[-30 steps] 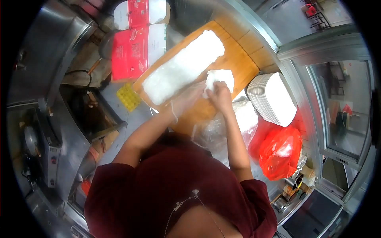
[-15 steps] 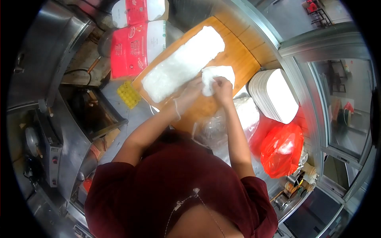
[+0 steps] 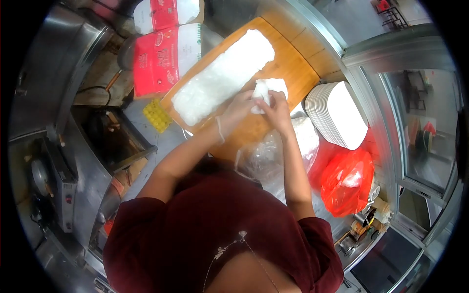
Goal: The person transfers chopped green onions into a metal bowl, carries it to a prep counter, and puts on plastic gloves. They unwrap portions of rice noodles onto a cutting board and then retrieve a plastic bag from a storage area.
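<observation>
Both of my hands are together over the right part of a wooden board (image 3: 293, 61). My left hand (image 3: 242, 104), with a clear plastic glove edge around the wrist, pinches the left side of a crumpled, soft white piece (image 3: 261, 91). My right hand (image 3: 278, 111) is bare and grips the same piece from the right, thumb and fingers closed. Part of the white material spreads flat on the board behind my fingers. Left of my hands lies a long white slab (image 3: 222, 78) with a glossy, uneven surface. What the white material is, I cannot tell.
A stack of white trays (image 3: 337, 115) stands right of the board, above a red plastic bag (image 3: 347, 183). Clear plastic bags (image 3: 264, 156) lie by my right forearm. A red-and-white carton (image 3: 163, 61) and a yellow egg tray (image 3: 157, 116) are to the left.
My hands have drawn closer together, and the white piece between them is bunched into a narrower shape. My left fingers now meet the piece beside my right thumb.
</observation>
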A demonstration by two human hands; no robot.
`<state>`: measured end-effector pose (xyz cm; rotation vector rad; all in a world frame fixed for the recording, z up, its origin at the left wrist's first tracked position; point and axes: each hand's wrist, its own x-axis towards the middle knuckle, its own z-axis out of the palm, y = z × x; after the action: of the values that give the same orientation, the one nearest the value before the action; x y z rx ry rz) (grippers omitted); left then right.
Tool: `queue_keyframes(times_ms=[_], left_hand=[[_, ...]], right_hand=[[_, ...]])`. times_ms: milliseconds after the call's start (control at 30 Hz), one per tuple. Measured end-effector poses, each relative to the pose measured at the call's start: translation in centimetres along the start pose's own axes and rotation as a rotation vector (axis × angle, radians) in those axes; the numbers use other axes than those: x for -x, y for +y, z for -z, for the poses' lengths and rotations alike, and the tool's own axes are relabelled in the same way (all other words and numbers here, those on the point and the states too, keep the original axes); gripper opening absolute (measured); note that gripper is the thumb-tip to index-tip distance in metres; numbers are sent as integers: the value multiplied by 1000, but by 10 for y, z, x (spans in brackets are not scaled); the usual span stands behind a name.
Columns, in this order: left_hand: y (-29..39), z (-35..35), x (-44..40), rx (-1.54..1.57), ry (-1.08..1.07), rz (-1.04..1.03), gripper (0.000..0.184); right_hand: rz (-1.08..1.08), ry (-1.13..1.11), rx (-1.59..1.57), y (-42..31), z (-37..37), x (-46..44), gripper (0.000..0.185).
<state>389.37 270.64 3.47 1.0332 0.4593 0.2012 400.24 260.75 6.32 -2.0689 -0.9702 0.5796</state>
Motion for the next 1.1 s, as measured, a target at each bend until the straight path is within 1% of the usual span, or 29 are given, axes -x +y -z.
queue_keyframes(times_ms=[67, 167, 267, 367, 467, 567, 667, 700, 733, 800, 867, 967, 1100], left_hand=[[0, 2, -3, 20, -35, 5, 31], [-5, 2, -10, -15, -58, 43, 32], [-12, -5, -18, 13, 67, 62, 33], [-5, -12, -19, -27, 168, 127, 34], [-12, -3, -18, 20, 105, 113, 37], [-8, -1, -13, 51, 169, 164, 37], [-20, 6, -12, 55, 166, 31, 37], [-17, 6, -9, 38, 186, 37, 37], [-15, 7, -2, 21, 207, 43, 36], [-8, 10, 16, 13, 254, 98, 36], [9, 12, 38, 31, 303, 191, 35], [25, 18, 70, 130, 293, -138, 33], [30, 33, 106, 38, 460, -106, 34]], right_hand=[[64, -22, -7, 14, 7, -1, 40], [115, -13, 89, 34, 11, -3, 36], [-69, -63, -179, 19, 23, -7, 32], [-29, -14, -205, 53, 16, -16, 27], [-232, 32, -318, 36, 28, -16, 23], [-186, 70, -451, 35, 47, -21, 20], [-187, 108, -558, 20, 71, -21, 21], [-195, 157, -561, 19, 77, -23, 21], [-174, 160, -529, 18, 87, -22, 20], [-136, 165, -468, 6, 110, -18, 20], [-119, 216, -530, -17, 125, -15, 20], [-105, 216, -547, -35, 143, -17, 21], [-122, 132, -628, -45, 137, -26, 24]])
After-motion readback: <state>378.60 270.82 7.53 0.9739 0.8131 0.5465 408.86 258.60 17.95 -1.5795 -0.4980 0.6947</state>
